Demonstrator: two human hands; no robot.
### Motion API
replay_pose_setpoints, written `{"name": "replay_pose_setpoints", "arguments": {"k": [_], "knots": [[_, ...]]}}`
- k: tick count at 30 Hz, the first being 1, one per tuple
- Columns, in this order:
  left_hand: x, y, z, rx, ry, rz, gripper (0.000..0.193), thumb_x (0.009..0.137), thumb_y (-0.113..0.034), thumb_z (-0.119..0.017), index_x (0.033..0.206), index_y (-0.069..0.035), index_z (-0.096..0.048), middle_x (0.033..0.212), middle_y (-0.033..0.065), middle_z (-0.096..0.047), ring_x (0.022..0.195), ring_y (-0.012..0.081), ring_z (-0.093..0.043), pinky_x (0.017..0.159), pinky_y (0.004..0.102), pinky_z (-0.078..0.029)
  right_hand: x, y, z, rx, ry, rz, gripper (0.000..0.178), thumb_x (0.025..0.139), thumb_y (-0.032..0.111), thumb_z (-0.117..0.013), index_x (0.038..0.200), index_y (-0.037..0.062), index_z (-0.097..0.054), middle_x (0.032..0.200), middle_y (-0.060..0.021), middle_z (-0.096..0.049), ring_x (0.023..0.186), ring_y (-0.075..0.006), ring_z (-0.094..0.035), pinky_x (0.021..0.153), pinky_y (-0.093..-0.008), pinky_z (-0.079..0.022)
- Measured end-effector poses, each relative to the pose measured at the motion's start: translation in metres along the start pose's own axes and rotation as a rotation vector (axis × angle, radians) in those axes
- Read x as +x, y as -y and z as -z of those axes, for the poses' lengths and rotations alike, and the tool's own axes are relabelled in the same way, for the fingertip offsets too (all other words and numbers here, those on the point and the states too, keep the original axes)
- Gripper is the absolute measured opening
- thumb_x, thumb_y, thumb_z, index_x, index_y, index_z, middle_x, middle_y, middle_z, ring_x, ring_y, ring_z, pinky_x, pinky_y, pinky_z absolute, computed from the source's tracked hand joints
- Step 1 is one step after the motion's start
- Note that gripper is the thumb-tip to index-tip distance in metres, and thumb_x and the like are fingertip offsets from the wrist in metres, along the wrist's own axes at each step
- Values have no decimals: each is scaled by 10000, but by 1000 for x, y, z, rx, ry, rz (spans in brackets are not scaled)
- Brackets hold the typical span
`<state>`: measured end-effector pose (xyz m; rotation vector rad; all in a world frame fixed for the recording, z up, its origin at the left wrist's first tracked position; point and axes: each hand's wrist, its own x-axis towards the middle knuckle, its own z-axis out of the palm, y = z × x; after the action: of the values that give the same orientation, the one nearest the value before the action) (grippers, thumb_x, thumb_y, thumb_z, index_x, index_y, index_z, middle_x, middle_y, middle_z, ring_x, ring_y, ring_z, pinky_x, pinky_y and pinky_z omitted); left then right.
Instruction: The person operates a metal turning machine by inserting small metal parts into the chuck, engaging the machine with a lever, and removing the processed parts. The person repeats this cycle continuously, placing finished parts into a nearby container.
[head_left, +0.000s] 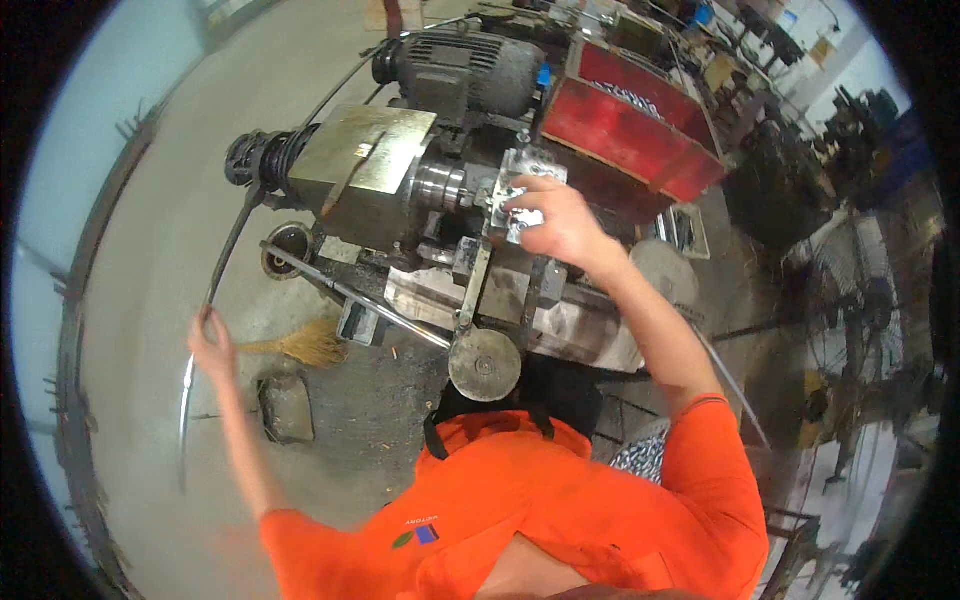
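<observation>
I've got the left hand (212, 345) closed round a long lever (227, 251) left of the machine, its upper end by the belt pulley (262, 160). Right hand (560, 222) is at the shiny metal block (512, 168), right of the spindle (440, 186); fingers part-curled, can't tell if gripping. Motor (470, 75) behind, broom (312, 343) on floor.

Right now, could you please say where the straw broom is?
In the head view's left half, the straw broom lies on the floor, appearing just right of the left hand.
</observation>
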<state>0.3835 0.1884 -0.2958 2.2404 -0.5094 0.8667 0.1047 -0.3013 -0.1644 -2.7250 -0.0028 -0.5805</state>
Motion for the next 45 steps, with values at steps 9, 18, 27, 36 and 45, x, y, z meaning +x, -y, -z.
{"name": "replay_pose_setpoints", "arguments": {"k": [9, 18, 27, 36, 45], "knots": [[-119, -47, -144, 427, 1075, -290, 370, 749, -378, -669, 1029, -146, -604, 895, 145, -660, 834, 313, -649, 700, 417, -516, -222, -45, 90, -21, -50, -713, 426, 580, 118, -613, 993, 26, -662, 1133, -165, -592, 994, -333, -591, 856, -354, -470], [-70, -42, -130, 356, 1102, -68, 462, 742, -353, -696, 1143, -142, -609, 935, 110, -672, 858, 273, -645, 747, 384, -502, -487, -108, 101, -563, -8, -1284, 454, 584, 125, -624, 1035, 73, -637, 1063, -177, -618, 985, -354, -581, 846, -433, -463], [-11, -87, -94, -539, 715, 639, 508, 904, -372, -552, 1131, 81, -516, 785, 172, -656, 544, 195, -633, 497, 255, -506, -544, -57, 52, -706, 74, -1505, 318, 634, 196, -596, 925, 69, -617, 811, -210, -637, 791, -390, -622, 712, -476, -500], [-36, -105, -143, -744, 574, 794, 394, 842, -260, -572, 987, 103, -521, 801, 165, -615, 608, 254, -641, 493, 349, -543, -445, 100, -33, 578, -469, -1533, 360, 619, 136, -580, 943, -20, -595, 693, 24, -463, 607, -101, -397, 545, -236, -347], [-38, -105, -147, -643, 569, 770, 383, 852, -307, -550, 929, 68, -542, 764, 143, -602, 566, 245, -631, 476, 331, -536, -438, 105, -52, 684, -623, -1496, 404, 591, 106, -548, 975, -16, -591, 711, 25, -457, 618, -98, -419, 522, -236, -313]]}}
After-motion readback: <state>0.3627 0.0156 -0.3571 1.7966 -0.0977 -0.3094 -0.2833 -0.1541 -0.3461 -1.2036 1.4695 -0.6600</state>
